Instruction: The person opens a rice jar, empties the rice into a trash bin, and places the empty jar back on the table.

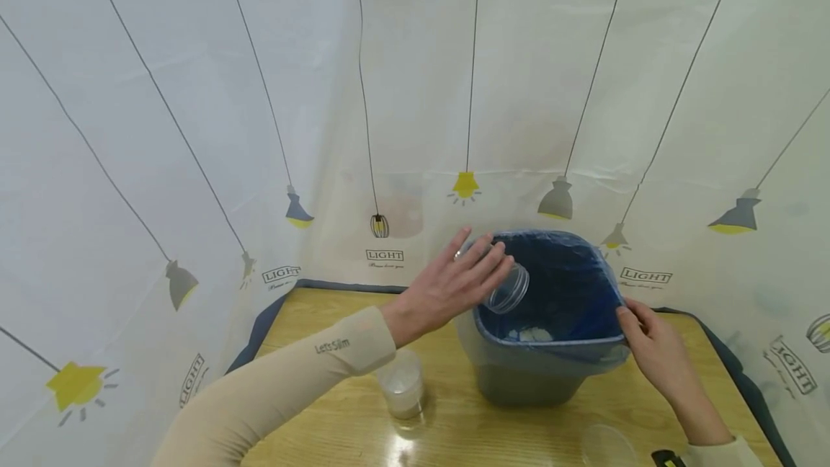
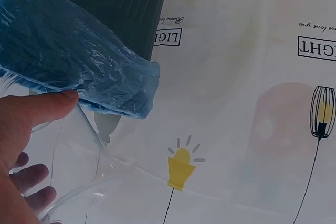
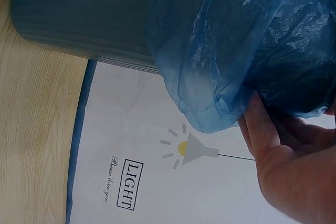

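Note:
A grey waste bin [image 1: 532, 377] stands on the table, lined with a blue plastic bag [image 3: 210, 51] folded over its rim. My left hand [image 1: 447, 290] grips a clear plastic jar [image 1: 512, 290], tilted with its mouth over the bin's opening. In the left wrist view the thumb lies along the clear jar wall. Something whitish [image 1: 530, 335] shows inside the bin; its kind is unclear. At the bin's right side, my right hand [image 1: 661, 352] pinches the rim and bag between thumb and fingers, as the right wrist view also shows.
Left of the bin, a second clear container [image 1: 400, 384] with whitish contents stands upright on the wooden table [image 1: 324, 409]. A clear round lid [image 1: 608, 447] lies near the front edge. A cloth [image 1: 402, 92] printed with lamps hangs around the back and sides.

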`<state>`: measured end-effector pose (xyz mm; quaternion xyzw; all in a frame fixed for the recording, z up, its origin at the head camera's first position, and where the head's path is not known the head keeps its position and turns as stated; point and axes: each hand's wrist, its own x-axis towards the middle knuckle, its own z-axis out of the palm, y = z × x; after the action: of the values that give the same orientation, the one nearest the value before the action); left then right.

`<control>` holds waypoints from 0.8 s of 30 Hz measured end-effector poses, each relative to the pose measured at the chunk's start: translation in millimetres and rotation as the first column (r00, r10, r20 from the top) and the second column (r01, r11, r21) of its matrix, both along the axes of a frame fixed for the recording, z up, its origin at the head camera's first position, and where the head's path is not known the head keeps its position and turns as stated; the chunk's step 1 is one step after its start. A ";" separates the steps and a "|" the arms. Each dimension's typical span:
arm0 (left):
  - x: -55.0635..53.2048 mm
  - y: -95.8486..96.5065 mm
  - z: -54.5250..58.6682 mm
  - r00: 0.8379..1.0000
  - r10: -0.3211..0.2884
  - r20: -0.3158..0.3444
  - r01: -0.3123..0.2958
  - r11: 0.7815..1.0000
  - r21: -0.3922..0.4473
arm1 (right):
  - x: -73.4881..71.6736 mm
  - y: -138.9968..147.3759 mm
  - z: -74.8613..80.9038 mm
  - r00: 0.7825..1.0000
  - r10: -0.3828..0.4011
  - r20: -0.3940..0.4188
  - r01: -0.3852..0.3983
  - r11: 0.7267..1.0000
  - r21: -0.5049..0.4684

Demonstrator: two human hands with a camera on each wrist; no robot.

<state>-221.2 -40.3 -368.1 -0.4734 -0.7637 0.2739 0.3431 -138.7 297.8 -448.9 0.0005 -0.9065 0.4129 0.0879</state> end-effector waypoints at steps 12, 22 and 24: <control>-0.7 -10.6 -8.2 0.990 -0.068 0.125 0.035 0.967 0.252 | 0.2 0.0 0.5 1.000 0.007 0.002 -0.007 1.000 0.000; 9.4 -30.8 -31.2 0.967 -0.153 0.204 -0.010 0.778 0.628 | -1.0 -0.4 -0.2 1.000 -0.005 0.016 0.005 1.000 -0.016; 12.7 -35.3 -38.9 0.965 -0.167 0.204 -0.023 0.717 0.697 | -1.3 -0.4 -0.6 1.000 -0.007 0.020 0.007 1.000 -0.016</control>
<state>-208.4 -75.6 -407.0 -0.3708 -0.8284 -0.1079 0.4058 -140.0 297.4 -449.5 -0.0075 -0.9040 0.4197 0.0805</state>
